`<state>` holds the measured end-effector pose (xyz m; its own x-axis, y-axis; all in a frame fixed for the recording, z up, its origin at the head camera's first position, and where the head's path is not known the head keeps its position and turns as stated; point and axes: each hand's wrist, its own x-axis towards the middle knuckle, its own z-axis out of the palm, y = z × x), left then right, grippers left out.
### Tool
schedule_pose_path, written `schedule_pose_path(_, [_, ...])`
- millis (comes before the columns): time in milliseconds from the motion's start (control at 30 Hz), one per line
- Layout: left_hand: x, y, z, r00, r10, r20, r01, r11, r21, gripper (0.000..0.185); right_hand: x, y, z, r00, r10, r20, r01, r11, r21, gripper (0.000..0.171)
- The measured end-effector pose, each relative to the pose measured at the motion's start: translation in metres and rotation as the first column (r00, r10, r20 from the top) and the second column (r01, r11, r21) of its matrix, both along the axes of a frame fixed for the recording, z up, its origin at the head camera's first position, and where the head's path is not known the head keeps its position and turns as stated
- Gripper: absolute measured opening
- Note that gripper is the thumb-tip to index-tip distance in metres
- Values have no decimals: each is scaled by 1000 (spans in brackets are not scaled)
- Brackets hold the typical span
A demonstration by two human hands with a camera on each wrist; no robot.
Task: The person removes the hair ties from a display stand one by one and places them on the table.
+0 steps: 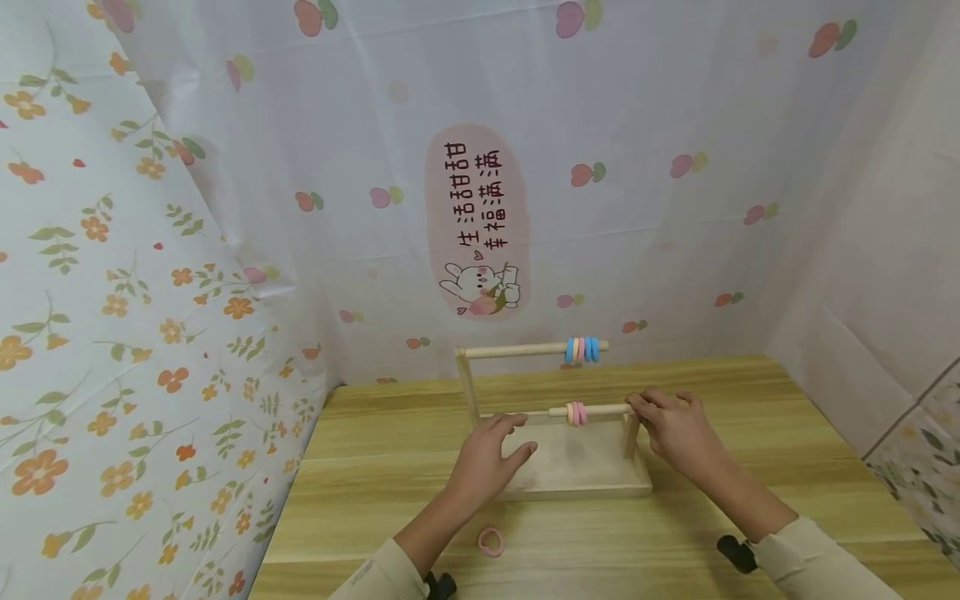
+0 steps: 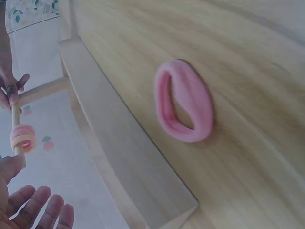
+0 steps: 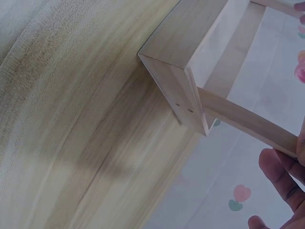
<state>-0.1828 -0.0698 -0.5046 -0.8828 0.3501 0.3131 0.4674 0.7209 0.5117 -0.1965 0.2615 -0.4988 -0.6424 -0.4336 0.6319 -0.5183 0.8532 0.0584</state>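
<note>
head view, rack: small pale wooden rack (image 1: 573, 479) with a flat base, two posts and two thin rods, sitting on the wood-grain table (image 1: 750, 433).
head view, rings: blue and pink rings (image 1: 582, 349) bunched at the right end of the upper rod (image 1: 517, 351); a couple of pink ones (image 1: 576, 413) on the lower rod (image 1: 592, 410), just left of the right hand.
head view, right hand: right hand (image 1: 675, 433) has its fingertips curled onto the right end of the lower rod, pinching it by the post.
head view, left hand: left hand (image 1: 491, 454) is loose, fingers spread and fairly straight over the base, at the rod's left end, not gripping anything.
head view, loose ring: one pink ring (image 1: 491, 542) lies flat on the table, near the left wrist.
left wrist view: same pink ring (image 2: 183, 101) close up, soft and squashed oval, beside the rack's base edge (image 2: 119, 143). Left fingers (image 2: 35, 207) are open; the rod's rings (image 2: 22, 138) sit just above them.
right wrist view: base corner (image 3: 183, 86) and a post (image 3: 248, 121), right fingers (image 3: 281, 179) curled beside the post; can't tell what they touch here.
</note>
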Motion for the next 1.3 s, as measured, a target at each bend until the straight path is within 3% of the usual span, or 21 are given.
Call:
schedule_pose_path(433, [-8, 16, 6, 998, -20, -55, 21, 1000, 21, 47, -1, -1, -1, 999, -33, 39, 32, 999, 8, 28])
schedule_pose_path(533, [-10, 19, 5, 999, -24, -36, 25, 999, 22, 49, -1, 0, -1, 1000, -17, 27, 17, 1000, -3, 18])
schedule_pose_path(700, [-13, 24, 6, 1000, -22, -19, 22, 1000, 19, 49, -1, 0, 0, 1000, -9, 3, 9, 1000, 1, 20])
schedule_pose_path(733, [-14, 25, 6, 999, -23, -23, 24, 1000, 13, 48, -1, 0, 0, 1000, -13, 6, 13, 1000, 2, 30])
schedule_pose_path(1300, [-19, 45, 12, 999, -43, -15, 43, 998, -34, 51, -1, 0, -2, 1000, -16, 19, 16, 1000, 2, 30])
